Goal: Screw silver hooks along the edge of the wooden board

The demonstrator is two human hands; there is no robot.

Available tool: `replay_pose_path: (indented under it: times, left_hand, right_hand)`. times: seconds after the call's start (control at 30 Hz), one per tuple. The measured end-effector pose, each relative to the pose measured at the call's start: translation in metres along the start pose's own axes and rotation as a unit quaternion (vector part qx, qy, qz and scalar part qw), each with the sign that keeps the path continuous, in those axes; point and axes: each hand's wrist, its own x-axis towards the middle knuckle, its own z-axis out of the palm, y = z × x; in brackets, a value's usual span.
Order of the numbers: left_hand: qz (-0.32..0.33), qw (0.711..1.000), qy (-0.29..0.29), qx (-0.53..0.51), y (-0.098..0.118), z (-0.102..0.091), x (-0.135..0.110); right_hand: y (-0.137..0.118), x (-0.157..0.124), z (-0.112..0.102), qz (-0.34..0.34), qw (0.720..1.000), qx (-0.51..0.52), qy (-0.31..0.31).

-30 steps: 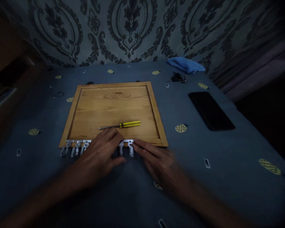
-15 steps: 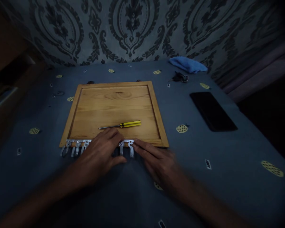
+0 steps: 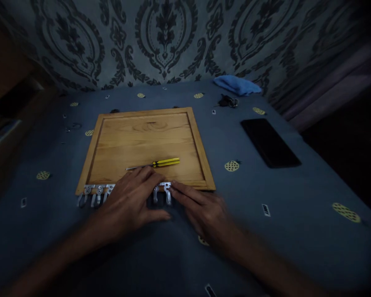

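A framed wooden board (image 3: pixel 145 144) lies flat on the patterned cloth. Along its near edge runs a metal hook rail (image 3: pixel 100 189) with several silver hooks hanging toward me. My left hand (image 3: pixel 136 194) rests over the middle of the rail, hiding part of it, its thumb stretched out to the right. At the rail's right end, the fingers of my right hand (image 3: pixel 200 206) are close together against the metal; its thumb is hidden. A screwdriver (image 3: pixel 165 162) with a yellow and black handle lies on the board, just beyond my left fingers.
A black phone-like slab (image 3: pixel 270 142) lies to the right on the blue cloth (image 3: pixel 235 255). Farther back are a bunch of keys (image 3: pixel 228 101) and a folded blue cloth (image 3: pixel 237 84). A small loose hook-like piece (image 3: pixel 74 126) lies left of the board. A patterned wall (image 3: pixel 165 41) rises behind.
My left thumb has spread slightly farther right, away from the rail. My right fingers keep to the rail's end. The whole view has shifted slightly; the board and screwdriver stay put.
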Motion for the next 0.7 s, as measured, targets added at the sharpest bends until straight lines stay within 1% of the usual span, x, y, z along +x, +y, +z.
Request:
replay_pose_path:
  times: [0.07,0.2,0.33,0.57,0.7]
  left_hand:
    - [0.000,1.000,0.011,0.004,0.003,0.004,0.002]
    - [-0.022,0.999,0.026,0.008,0.006,0.010,0.004]
    - [-0.020,0.999,0.030,-0.004,0.007,0.011,0.005]
    - [-0.022,0.998,0.057,-0.025,0.006,0.015,0.004]
    - [-0.014,0.998,0.053,-0.027,0.005,0.015,0.003]
  right_hand:
    - [0.001,-0.002,0.002,0.004,1.000,0.002,0.000]
    - [0.003,-0.004,0.006,-0.001,1.000,0.011,-0.004]
    - [0.003,-0.003,0.006,-0.002,1.000,0.010,-0.003]
    - [0.001,-0.002,0.003,0.005,1.000,-0.002,-0.008]
    - [0.001,-0.002,0.002,0.004,1.000,0.005,-0.018]
